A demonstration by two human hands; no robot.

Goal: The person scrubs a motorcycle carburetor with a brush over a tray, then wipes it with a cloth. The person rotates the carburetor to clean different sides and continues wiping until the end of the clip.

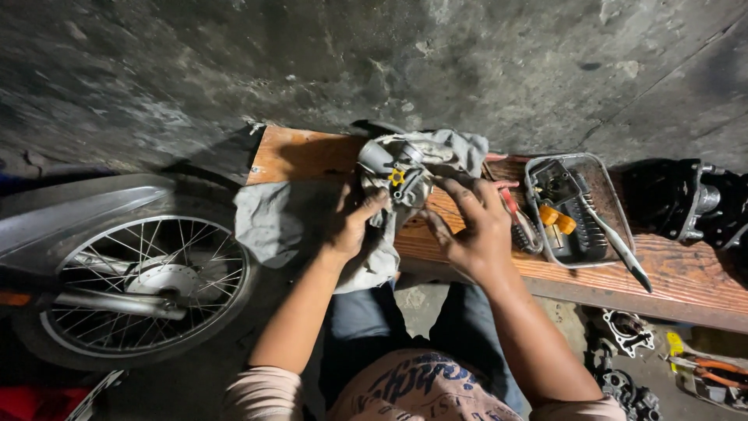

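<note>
A grey metal carburettor [396, 173] with a small yellow star-shaped knob [396, 178] rests on a grey rag [284, 222] spread over a wooden bench [686, 277]. My left hand [354, 224] grips the rag and the lower left side of the part. My right hand [474, 226] lies just right of it, fingers spread, fingertips touching the part and the rag beneath.
A metal tray [612, 191] on the bench holds a black ribbed part, an orange piece and a long tool. A motorcycle wheel [148, 277] stands at left. A black engine part [682, 199] sits at far right. Gaskets and pliers [713, 370] lie on the floor.
</note>
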